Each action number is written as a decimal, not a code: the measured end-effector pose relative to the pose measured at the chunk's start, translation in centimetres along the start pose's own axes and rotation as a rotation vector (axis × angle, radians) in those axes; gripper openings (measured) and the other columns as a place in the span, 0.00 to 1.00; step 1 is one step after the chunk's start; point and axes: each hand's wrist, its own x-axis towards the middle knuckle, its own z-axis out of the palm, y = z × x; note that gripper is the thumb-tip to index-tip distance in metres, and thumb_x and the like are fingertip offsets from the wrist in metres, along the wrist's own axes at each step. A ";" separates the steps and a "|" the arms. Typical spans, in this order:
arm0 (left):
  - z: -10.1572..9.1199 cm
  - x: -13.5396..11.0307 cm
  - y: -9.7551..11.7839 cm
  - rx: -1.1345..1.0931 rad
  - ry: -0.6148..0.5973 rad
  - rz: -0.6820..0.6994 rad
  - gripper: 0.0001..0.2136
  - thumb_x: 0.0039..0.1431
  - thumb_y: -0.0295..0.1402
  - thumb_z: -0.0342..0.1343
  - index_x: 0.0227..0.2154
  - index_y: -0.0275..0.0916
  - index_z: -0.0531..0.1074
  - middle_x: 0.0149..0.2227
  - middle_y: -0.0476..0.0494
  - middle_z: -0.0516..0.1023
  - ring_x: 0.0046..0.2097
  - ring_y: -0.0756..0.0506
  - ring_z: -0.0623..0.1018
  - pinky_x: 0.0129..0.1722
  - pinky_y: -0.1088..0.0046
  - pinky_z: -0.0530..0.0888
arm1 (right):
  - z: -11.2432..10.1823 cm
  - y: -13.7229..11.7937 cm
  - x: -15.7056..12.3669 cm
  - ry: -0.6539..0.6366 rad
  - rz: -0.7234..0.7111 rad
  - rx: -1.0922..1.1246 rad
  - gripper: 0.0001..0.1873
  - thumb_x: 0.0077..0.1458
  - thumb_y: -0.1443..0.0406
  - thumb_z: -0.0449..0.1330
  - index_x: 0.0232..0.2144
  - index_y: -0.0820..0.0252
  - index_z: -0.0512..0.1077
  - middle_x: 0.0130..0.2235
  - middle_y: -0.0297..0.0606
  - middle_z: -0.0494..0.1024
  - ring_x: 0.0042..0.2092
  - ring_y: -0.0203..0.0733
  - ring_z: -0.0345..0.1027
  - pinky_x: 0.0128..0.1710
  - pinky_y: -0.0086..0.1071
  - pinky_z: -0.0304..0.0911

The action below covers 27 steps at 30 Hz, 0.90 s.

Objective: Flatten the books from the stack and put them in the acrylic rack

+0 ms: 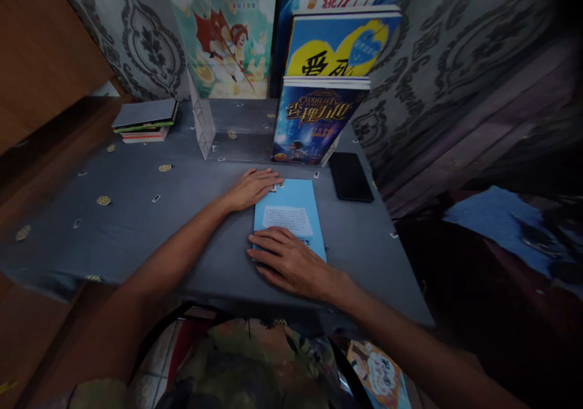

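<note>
A light blue book lies closed on the grey patterned tablecloth, a pale block of printed text on its upward face. My left hand rests flat at the book's upper left corner, its fingertips over the edge. Across the lower part of the book lies my right hand, fingers stretched out and slightly spread, hiding the bottom left of the cover. Neither hand grips anything. Just beyond the book stands a clear acrylic book rack with a dark blue book in its front right section.
Behind the dark book stand a blue and yellow book and a green illustrated book. A black phone lies near the table's right edge. Several stacked books sit at the back left. Another book is below the table's front edge.
</note>
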 end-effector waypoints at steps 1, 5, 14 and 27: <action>0.0 0.0 0.0 0.002 0.000 0.001 0.21 0.73 0.34 0.39 0.65 0.43 0.63 0.68 0.42 0.64 0.71 0.43 0.59 0.68 0.52 0.54 | -0.1 0.0 -0.2 -0.008 0.018 -0.001 0.16 0.67 0.63 0.55 0.54 0.61 0.74 0.58 0.49 0.75 0.60 0.50 0.67 0.60 0.51 0.65; 0.2 0.1 -0.1 0.008 0.005 0.001 0.21 0.73 0.34 0.39 0.65 0.44 0.63 0.68 0.42 0.64 0.71 0.43 0.59 0.68 0.52 0.54 | -0.5 0.0 -1.1 -0.009 0.126 -0.040 0.22 0.66 0.60 0.57 0.59 0.60 0.69 0.62 0.52 0.71 0.66 0.53 0.61 0.64 0.56 0.60; 0.5 0.0 -0.2 0.035 0.038 0.014 0.21 0.72 0.33 0.40 0.64 0.42 0.65 0.67 0.40 0.66 0.70 0.43 0.61 0.68 0.53 0.56 | -0.4 1.1 -4.0 -0.019 0.341 -0.149 0.32 0.65 0.51 0.56 0.65 0.59 0.62 0.68 0.53 0.61 0.71 0.57 0.49 0.67 0.62 0.51; 0.4 0.2 0.6 0.124 0.184 0.089 0.17 0.67 0.29 0.45 0.51 0.39 0.76 0.46 0.39 0.79 0.49 0.42 0.76 0.54 0.61 0.71 | -0.7 1.0 -5.1 -0.010 0.286 -0.292 0.31 0.63 0.52 0.60 0.64 0.59 0.64 0.64 0.51 0.69 0.68 0.55 0.58 0.65 0.56 0.59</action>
